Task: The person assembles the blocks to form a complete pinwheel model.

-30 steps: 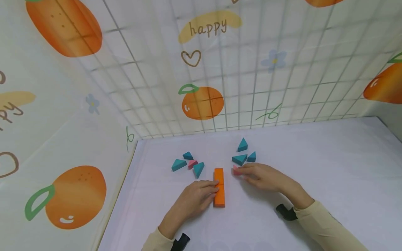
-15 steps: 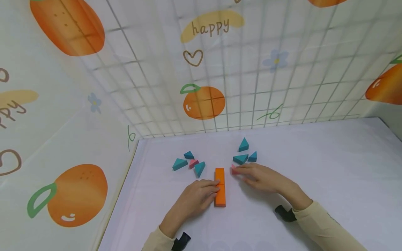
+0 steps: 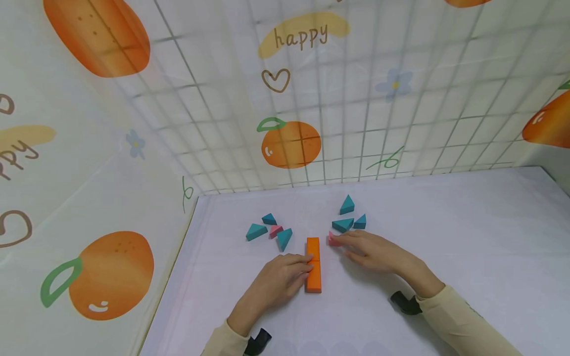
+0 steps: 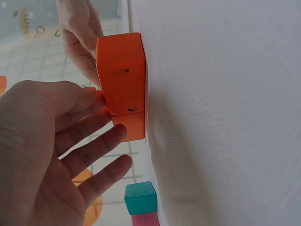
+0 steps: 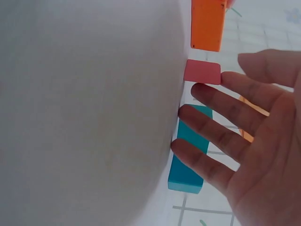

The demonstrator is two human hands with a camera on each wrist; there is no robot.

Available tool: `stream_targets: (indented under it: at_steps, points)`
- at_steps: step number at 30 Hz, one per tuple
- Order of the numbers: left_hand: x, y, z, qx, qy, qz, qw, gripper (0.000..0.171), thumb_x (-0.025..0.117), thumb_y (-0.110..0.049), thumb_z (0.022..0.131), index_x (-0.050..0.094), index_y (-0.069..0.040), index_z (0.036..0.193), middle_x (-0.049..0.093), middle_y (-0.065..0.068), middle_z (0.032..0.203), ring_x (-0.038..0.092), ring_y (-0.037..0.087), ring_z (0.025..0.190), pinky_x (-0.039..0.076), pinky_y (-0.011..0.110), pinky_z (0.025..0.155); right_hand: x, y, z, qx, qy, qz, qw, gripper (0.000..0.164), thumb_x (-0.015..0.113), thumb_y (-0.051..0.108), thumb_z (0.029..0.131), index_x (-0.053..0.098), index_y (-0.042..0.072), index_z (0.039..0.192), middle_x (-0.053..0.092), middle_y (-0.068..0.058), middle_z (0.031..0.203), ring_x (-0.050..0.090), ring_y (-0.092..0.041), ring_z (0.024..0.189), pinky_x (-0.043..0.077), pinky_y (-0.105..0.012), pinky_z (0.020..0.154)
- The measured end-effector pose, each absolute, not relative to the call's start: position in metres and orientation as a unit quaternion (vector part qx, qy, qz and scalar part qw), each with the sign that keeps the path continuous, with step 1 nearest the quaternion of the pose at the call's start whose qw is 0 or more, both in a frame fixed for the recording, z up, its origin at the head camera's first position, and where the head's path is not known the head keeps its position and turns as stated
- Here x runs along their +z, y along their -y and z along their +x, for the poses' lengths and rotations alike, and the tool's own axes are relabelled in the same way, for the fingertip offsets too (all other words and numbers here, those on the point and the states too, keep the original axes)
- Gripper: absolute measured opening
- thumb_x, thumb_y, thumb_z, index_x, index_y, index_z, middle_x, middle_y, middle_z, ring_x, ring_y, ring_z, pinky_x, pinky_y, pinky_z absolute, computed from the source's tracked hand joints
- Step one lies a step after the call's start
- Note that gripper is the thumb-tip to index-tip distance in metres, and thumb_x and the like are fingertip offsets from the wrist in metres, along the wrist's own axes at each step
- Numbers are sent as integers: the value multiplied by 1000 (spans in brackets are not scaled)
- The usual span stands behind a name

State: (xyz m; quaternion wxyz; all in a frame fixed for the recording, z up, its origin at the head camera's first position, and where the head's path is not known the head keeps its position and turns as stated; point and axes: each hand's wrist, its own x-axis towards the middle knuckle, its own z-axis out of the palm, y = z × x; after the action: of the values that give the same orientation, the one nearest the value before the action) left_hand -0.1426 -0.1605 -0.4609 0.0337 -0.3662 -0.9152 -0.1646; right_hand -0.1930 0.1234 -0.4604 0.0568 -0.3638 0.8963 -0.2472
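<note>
Two orange rectangular blocks [image 3: 313, 279] lie end to end in a line on the white table, in the head view. My left hand [image 3: 278, 279] touches their left side with its fingertips [image 4: 120, 131], the fingers fairly straight. To the right, my right hand [image 3: 374, 252] rests its extended fingers against a small pink triangular block [image 3: 332, 239], which is partly covered. In the right wrist view that pink block [image 5: 203, 72] stands apart from the orange end, and the right thumb is away from it. A teal triangular block [image 5: 190, 150] lies behind the right fingers.
Left of the orange blocks is a loose cluster: a second pink triangular block [image 3: 275, 231] among teal triangular blocks [image 3: 256, 232]. Beyond the right hand lie more teal triangles [image 3: 347, 204]. A printed curtain [image 3: 338, 113] hangs along the table's far edge.
The right fingertips and the pink block have shifted slightly left, closer to the orange blocks. The left hand keeps its place against them. The head view has moved a little.
</note>
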Motion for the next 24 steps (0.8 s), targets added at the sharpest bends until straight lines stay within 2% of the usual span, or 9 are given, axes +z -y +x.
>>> stream_targets:
  at_steps: [9, 18, 24]
  points:
    - [-461, 162, -143, -161, 914, -370, 37, 26, 65, -24, 95, 73, -16, 118, 64, -7, 131, 61, 11, 120, 50, 29, 101, -460, -118, -196, -242, -894, -373, 60, 42, 60, 15, 96, 56, 9, 138, 62, -8, 132, 57, -29, 123, 47, -49, 103]
    - [-461, 162, -144, -161, 912, -375, 44, 25, 66, -23, 94, 73, -16, 117, 65, -6, 129, 61, 10, 119, 50, 29, 101, -461, -113, -199, -240, -892, -379, 53, 42, 61, 13, 96, 57, 7, 137, 62, -8, 131, 58, -27, 118, 49, -47, 101]
    - [-462, 162, -144, -160, 908, -382, 59, 23, 67, -22, 93, 74, -16, 115, 66, -6, 128, 60, 10, 119, 49, 29, 102, -462, -110, -201, -240, -894, -374, 56, 42, 60, 14, 96, 56, 8, 138, 61, -9, 134, 56, -29, 123, 47, -50, 103]
